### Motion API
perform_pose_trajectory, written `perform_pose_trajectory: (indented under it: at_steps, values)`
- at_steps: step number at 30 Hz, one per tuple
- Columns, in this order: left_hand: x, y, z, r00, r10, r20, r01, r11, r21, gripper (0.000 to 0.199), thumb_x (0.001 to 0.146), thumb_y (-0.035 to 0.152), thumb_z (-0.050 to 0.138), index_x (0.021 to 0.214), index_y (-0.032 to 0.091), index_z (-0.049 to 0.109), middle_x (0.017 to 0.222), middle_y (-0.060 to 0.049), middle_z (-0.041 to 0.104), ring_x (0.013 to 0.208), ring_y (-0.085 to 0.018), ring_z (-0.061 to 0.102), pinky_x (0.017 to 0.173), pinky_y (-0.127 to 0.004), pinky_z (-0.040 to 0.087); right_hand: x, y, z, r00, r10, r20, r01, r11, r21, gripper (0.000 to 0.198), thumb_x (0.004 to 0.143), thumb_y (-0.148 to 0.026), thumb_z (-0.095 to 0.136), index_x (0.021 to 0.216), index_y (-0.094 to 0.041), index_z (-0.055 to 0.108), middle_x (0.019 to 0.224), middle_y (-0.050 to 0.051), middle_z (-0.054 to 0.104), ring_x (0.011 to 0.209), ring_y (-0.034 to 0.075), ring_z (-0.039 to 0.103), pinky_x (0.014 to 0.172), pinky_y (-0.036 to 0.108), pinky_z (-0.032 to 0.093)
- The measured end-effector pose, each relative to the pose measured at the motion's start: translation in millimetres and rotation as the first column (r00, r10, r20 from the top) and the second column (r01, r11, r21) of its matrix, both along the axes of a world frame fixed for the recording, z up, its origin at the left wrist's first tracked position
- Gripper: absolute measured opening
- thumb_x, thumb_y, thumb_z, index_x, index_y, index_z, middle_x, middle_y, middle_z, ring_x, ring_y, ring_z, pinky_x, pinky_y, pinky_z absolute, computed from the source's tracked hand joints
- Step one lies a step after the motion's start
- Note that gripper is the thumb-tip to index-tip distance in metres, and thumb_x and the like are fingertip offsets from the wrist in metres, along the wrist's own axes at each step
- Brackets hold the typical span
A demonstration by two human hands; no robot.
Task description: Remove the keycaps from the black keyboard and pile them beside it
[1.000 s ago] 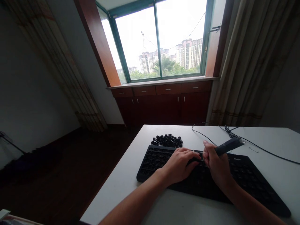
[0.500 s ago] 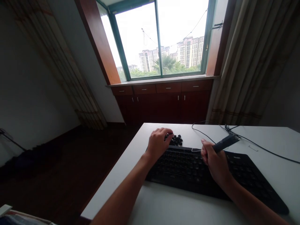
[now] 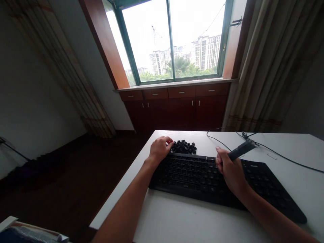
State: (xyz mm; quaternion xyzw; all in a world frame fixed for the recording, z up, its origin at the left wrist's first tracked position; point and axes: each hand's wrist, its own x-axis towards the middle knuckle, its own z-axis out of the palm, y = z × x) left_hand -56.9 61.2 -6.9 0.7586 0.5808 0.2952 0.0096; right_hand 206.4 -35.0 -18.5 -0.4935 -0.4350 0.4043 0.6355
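Note:
My left hand (image 3: 160, 148) rests at the left end of a heap of black keycaps (image 3: 184, 147), behind the keyboard. Its thumb and fingers are drawn together, and a small red and white patch shows between them, too small to name. My right hand (image 3: 232, 172) is closed around a dark keycap puller (image 3: 240, 150), held over the right part of the black keyboard (image 3: 187, 173). A thin wire loop sticks out to the left of that fist, and the tool's brush-like end points up and right. Bare key positions show on the keyboard's left and middle part.
The white table (image 3: 177, 212) carries the keyboard. A black cable (image 3: 291, 163) runs across its right side, near a thin bent wire piece (image 3: 272, 156). Beyond stand reddish-brown cabinets (image 3: 174, 111) under a window. A bag-like thing (image 3: 32, 233) is at the lower left.
My left hand has moved left, off the keycap heap to its left end, uncovering more of it. The keyboard appears shifted slightly left. My right hand keeps hold of the puller in nearly the same place.

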Motion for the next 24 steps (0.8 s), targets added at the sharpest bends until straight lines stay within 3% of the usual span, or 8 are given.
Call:
perform_pose_trajectory:
  at_steps: [4,11,14,18,20,22,24]
  values:
    - [1.9,-0.9,-0.9,1.0,-0.026,0.0,0.026,1.0,0.005,0.013,0.091,0.033,0.064,0.093,0.026,0.075,0.089,0.0,0.076,0.08,-0.02,0.07,0.071,-0.03,0.05,2.1,-0.2,1.2,1.0,0.007,-0.006,-0.007,1.0,0.008,0.047,0.092,-0.043,0.061,0.054,-0.021,0.045,0.042,-0.005,0.042,0.038,0.008,0.036,0.039,0.024,0.026]
    - [14.3,-7.7,1.4,0.994,-0.1,0.037,0.097,0.992,0.084,0.021,0.097,0.027,0.054,0.112,0.022,0.069,0.106,-0.006,0.074,0.082,-0.02,0.07,0.08,-0.034,0.054,7.6,5.5,3.9,0.988,-0.017,-0.156,0.014,1.0,-0.024,0.044,0.09,-0.04,0.065,0.055,-0.02,0.047,0.042,-0.005,0.041,0.037,0.007,0.033,0.038,0.022,0.024]
    - [21.2,-11.3,4.0,0.987,-0.148,0.067,0.139,0.984,0.114,0.036,0.099,0.016,0.043,0.131,0.021,0.058,0.118,-0.008,0.07,0.077,-0.016,0.069,0.081,-0.033,0.056,11.2,7.8,4.9,0.978,-0.045,-0.204,0.04,0.999,-0.03,0.043,0.088,-0.039,0.067,0.055,-0.02,0.047,0.043,-0.005,0.041,0.038,0.007,0.034,0.038,0.021,0.023]
    - [26.5,-16.9,7.8,0.954,-0.275,0.123,0.262,0.959,0.111,0.068,0.088,-0.001,0.035,0.151,0.025,0.036,0.142,-0.01,0.056,0.066,-0.008,0.065,0.067,-0.025,0.059,15.1,8.1,8.6,0.971,-0.051,-0.233,0.042,0.998,-0.044,0.043,0.087,-0.038,0.068,0.055,-0.02,0.046,0.043,-0.006,0.04,0.037,0.006,0.032,0.037,0.021,0.022]
    - [27.7,-20.1,10.2,0.923,-0.368,0.109,0.355,0.927,0.12,0.074,0.083,-0.005,0.035,0.15,0.026,0.037,0.153,-0.011,0.044,0.077,-0.009,0.068,0.07,-0.026,0.061,17.6,8.5,10.7,0.969,-0.043,-0.244,0.031,0.998,-0.055,0.043,0.087,-0.038,0.067,0.055,-0.02,0.046,0.043,-0.006,0.04,0.037,0.006,0.031,0.037,0.022,0.021]
    - [29.0,-23.4,12.7,0.894,-0.448,-0.005,0.444,0.885,0.143,0.072,0.079,-0.008,0.036,0.142,0.024,0.05,0.157,-0.01,0.039,0.104,-0.017,0.068,0.089,-0.036,0.061,20.9,9.4,12.0,0.974,-0.033,-0.223,0.021,0.998,-0.056,0.042,0.087,-0.038,0.066,0.055,-0.02,0.046,0.042,-0.006,0.04,0.037,0.007,0.031,0.038,0.022,0.022]
    - [31.5,-26.9,14.9,0.865,-0.476,-0.161,0.5,0.848,0.175,0.061,0.08,-0.007,0.039,0.13,0.022,0.06,0.156,-0.01,0.042,0.131,-0.026,0.055,0.108,-0.048,0.05,24.5,10.4,12.4,0.989,-0.02,-0.148,0.013,0.999,-0.049,0.043,0.088,-0.039,0.065,0.055,-0.02,0.047,0.041,-0.005,0.041,0.037,0.007,0.033,0.038,0.023,0.023]
